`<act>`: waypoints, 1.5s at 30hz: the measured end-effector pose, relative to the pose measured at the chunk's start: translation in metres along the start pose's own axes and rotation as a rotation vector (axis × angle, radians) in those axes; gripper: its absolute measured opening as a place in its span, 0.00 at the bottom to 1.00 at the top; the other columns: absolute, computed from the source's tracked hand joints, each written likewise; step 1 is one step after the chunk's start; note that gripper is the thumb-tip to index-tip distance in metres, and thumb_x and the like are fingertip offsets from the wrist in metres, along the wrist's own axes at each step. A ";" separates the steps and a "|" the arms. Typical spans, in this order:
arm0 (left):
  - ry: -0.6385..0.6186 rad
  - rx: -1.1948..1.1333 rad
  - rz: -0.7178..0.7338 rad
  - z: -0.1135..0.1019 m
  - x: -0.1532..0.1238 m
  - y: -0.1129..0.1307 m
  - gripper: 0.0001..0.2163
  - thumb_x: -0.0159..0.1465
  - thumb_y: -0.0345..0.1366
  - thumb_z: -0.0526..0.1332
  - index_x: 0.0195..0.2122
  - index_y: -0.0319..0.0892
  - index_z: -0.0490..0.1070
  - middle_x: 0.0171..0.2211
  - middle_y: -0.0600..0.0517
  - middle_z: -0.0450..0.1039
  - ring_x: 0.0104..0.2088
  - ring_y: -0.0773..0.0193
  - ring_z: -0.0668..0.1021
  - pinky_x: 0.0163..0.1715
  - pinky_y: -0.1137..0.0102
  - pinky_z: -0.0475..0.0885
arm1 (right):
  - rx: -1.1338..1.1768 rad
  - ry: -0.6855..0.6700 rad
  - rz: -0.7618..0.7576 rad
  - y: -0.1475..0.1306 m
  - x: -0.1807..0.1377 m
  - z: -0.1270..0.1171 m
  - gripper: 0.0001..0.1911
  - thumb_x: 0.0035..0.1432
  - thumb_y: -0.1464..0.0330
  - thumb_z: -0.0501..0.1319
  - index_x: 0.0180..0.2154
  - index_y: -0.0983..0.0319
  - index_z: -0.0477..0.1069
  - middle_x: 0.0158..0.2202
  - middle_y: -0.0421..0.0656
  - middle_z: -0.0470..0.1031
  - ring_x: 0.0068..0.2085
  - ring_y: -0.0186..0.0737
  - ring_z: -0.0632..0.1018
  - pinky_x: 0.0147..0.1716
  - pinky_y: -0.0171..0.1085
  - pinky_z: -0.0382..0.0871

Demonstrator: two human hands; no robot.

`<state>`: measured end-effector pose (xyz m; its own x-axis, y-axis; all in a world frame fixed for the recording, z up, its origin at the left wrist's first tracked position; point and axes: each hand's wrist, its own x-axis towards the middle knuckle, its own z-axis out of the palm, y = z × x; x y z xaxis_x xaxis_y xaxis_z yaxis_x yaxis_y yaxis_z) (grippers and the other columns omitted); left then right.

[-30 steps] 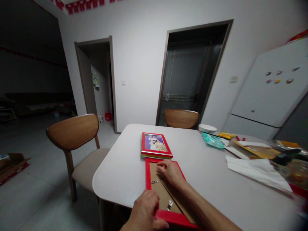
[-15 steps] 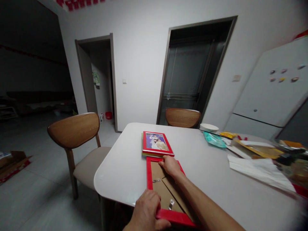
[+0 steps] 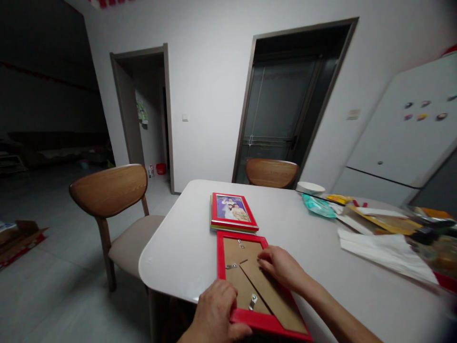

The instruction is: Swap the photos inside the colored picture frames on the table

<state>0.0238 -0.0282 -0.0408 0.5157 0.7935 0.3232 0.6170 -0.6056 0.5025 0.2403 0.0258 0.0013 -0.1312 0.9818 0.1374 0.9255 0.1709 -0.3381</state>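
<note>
A red picture frame (image 3: 221, 259) lies face down at the table's near edge, its brown backing board (image 3: 260, 281) showing. Small metal clips (image 3: 253, 301) sit along the backing's edges. My left hand (image 3: 217, 309) is closed round the frame's near left corner, thumb below and fingers on top. At the far right side, my right hand (image 3: 282, 267) has its fingers curled down onto the backing's edge; what lies under the fingertips is hidden. Just beyond, a second red frame with a photo of people (image 3: 233, 209) lies face up on another frame.
The white table (image 3: 178, 247) has rounded corners. At its right lie a teal packet (image 3: 319, 205), a white bowl (image 3: 310, 187), white paper (image 3: 382, 247) and other clutter. Wooden chairs stand at the left (image 3: 110, 190) and far side (image 3: 272, 172).
My right hand has moved from the far rail of the frame toward me and to the right side, uncovering a clip at the far end. My left hand keeps its hold.
</note>
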 end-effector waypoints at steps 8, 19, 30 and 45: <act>-0.014 -0.006 -0.023 -0.006 0.001 0.007 0.20 0.37 0.36 0.71 0.25 0.42 0.61 0.28 0.57 0.64 0.29 0.65 0.65 0.26 0.74 0.58 | 0.008 0.096 0.008 0.009 -0.025 0.016 0.12 0.50 0.69 0.51 0.27 0.62 0.73 0.32 0.45 0.69 0.36 0.39 0.69 0.37 0.34 0.60; -0.038 0.001 -0.036 -0.008 0.003 0.008 0.18 0.39 0.35 0.70 0.26 0.42 0.61 0.28 0.57 0.64 0.29 0.65 0.65 0.27 0.73 0.59 | -0.037 0.084 0.051 0.005 -0.020 0.014 0.12 0.50 0.71 0.50 0.27 0.62 0.72 0.30 0.44 0.67 0.34 0.37 0.69 0.34 0.33 0.60; -0.031 -0.009 -0.068 -0.011 0.001 0.013 0.18 0.39 0.35 0.70 0.27 0.42 0.62 0.29 0.56 0.65 0.30 0.64 0.66 0.27 0.73 0.60 | -0.031 0.097 -0.012 0.008 -0.027 0.015 0.14 0.51 0.70 0.49 0.24 0.62 0.72 0.30 0.45 0.66 0.34 0.38 0.67 0.35 0.34 0.61; -0.047 0.025 -0.053 -0.008 0.006 0.010 0.16 0.42 0.36 0.68 0.29 0.42 0.62 0.30 0.56 0.65 0.30 0.64 0.67 0.28 0.73 0.61 | 0.091 -0.031 -0.326 -0.055 -0.080 0.003 0.12 0.55 0.66 0.49 0.31 0.56 0.71 0.36 0.43 0.68 0.40 0.40 0.66 0.39 0.40 0.60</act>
<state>0.0279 -0.0291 -0.0278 0.5088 0.8213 0.2579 0.6586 -0.5644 0.4978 0.1983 -0.0620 0.0059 -0.4274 0.8759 0.2239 0.7977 0.4820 -0.3626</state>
